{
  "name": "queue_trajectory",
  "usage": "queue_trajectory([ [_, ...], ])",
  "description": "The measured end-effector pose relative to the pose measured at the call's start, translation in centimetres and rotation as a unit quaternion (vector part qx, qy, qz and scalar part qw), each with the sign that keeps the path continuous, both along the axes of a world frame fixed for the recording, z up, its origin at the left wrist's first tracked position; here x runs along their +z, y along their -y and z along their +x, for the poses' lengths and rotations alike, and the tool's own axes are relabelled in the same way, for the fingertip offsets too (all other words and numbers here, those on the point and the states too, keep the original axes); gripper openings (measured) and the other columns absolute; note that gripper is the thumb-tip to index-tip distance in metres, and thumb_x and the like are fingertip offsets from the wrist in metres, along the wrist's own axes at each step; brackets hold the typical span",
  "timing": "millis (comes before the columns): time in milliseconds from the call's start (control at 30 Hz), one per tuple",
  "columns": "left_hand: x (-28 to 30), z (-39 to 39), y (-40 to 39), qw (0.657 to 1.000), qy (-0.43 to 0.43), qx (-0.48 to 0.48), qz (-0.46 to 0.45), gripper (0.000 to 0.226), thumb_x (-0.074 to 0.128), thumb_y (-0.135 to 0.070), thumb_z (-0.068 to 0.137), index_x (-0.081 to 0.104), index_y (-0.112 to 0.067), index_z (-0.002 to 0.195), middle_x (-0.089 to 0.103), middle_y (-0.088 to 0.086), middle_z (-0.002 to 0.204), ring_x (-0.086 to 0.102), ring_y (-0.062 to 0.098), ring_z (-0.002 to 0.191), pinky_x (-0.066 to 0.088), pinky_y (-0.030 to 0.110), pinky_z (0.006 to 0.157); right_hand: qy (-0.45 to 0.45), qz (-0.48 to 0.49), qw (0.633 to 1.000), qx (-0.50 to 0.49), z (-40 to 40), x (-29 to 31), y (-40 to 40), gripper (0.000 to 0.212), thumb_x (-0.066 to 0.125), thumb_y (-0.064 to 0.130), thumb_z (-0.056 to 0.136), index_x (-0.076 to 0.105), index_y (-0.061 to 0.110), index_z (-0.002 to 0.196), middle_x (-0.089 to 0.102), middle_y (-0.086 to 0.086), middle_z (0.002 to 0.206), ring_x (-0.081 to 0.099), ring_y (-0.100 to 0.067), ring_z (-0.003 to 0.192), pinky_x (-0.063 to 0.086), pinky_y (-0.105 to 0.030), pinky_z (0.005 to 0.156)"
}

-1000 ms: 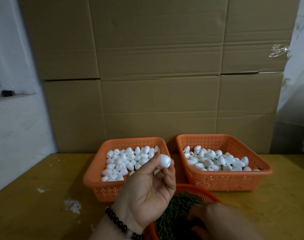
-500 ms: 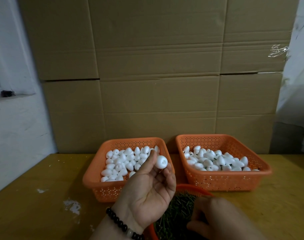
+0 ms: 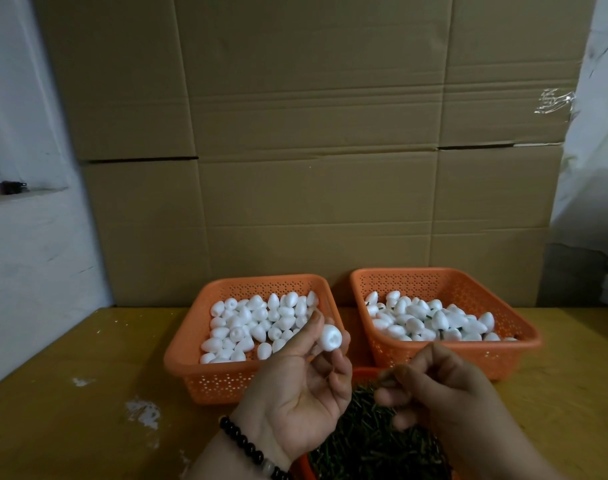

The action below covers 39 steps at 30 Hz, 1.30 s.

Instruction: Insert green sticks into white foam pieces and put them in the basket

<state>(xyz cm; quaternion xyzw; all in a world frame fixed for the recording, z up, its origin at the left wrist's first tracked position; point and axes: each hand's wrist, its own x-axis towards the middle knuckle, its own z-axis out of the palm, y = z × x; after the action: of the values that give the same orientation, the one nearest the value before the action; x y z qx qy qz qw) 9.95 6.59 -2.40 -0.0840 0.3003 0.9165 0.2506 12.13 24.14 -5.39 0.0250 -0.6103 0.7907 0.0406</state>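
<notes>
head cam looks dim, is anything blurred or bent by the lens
Head view: dim, flat light, the pile of dark green sticks in murky shadow; right hand smeared by motion blur, left hand and its white foam piece sharper; wide-angle lens bows the brown cardboard boxes; glare on clear tape.

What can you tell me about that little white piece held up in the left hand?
The white foam piece is small, rounded and matte, like an egg seen end-on, with a shallow dimple facing the camera. No stick shows in it. The left hand pinches it between thumb and fingertips, raised in front of the left orange basket's near right corner.
</notes>
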Motion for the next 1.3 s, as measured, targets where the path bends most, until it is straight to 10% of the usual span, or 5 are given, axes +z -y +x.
queue_trajectory([
  [500,0.1,0.1,-0.3,0.999,-0.024,0.007,0.026,0.032,0.064,0.006,0.070,0.072,0.005,0.100,0.065,0.022,0.097,0.065,0.024,0.065,0.055,0.026,0.048,0.020,-0.039,0.999,0.012,0.2,0.1,0.4,0.019,0.070,0.021,0.068,0.065,0.004,0.076,0.058,-0.008,0.052,0.040,-0.008,0.034,0.026,-0.014,0.031],
  [767,-0.1,0.4,-0.9,1.000,-0.016,0.001,0.008,0.035,0.063,0.005,0.070,0.066,0.009,0.105,0.064,0.023,0.097,0.066,0.023,0.059,0.058,0.031,0.050,0.051,-0.105,0.993,0.014,0.3,0.3,0.5,0.021,0.067,-0.005,0.059,0.069,-0.002,0.080,0.072,-0.022,0.083,0.073,-0.026,0.065,0.032,-0.016,0.027],
  [1300,-0.3,0.9,-1.5,0.999,-0.024,0.001,-0.022,0.032,0.067,-0.002,0.069,0.064,0.006,0.100,0.067,0.020,0.078,0.068,0.026,0.061,0.059,0.034,0.056,-0.127,0.141,0.977,-0.095,1.6,1.0,0.3,0.014,0.077,-0.003,0.069,0.073,0.011,0.071,0.070,-0.014,0.063,0.061,-0.012,0.045,0.045,-0.019,0.038],
])
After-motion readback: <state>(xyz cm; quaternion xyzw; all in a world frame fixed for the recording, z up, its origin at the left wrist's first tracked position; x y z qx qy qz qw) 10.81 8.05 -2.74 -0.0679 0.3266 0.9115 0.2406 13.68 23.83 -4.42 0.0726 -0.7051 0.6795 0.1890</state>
